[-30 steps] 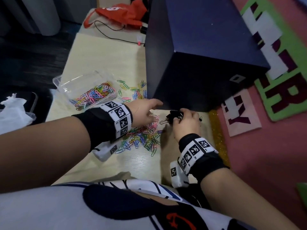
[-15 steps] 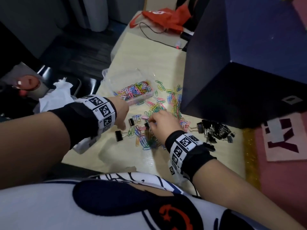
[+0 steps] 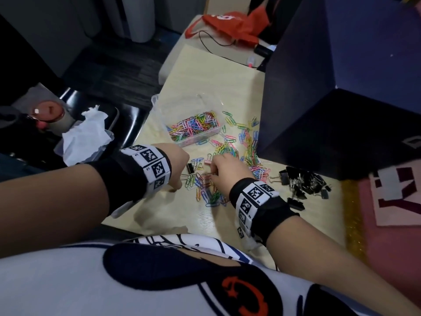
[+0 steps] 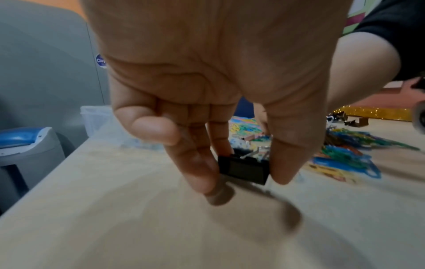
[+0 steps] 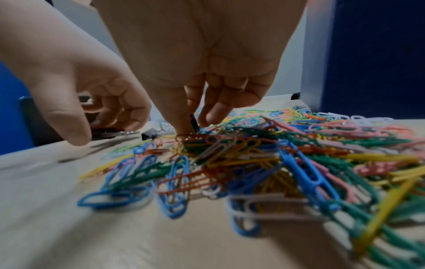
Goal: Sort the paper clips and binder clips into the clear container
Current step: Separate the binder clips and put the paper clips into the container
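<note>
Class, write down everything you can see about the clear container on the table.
The clear container is a shallow rectangular tub of see-through plastic with rounded corners and no lid on it. It sits flat on the pale wooden table, beyond both hands and left of the dark blue box. Multicoloured paper clips fill its nearer end; the farther end looks bare. No binder clips show inside. More loose clips lie against its near side. Neither hand touches it.

Surface: pale wooden tabletop [image 3: 211, 71].
On it: clear plastic container [image 3: 182, 110], loose coloured paper clips [image 3: 248, 144], black binder clips [image 3: 303, 181], dark blue box [image 3: 341, 92].
</note>
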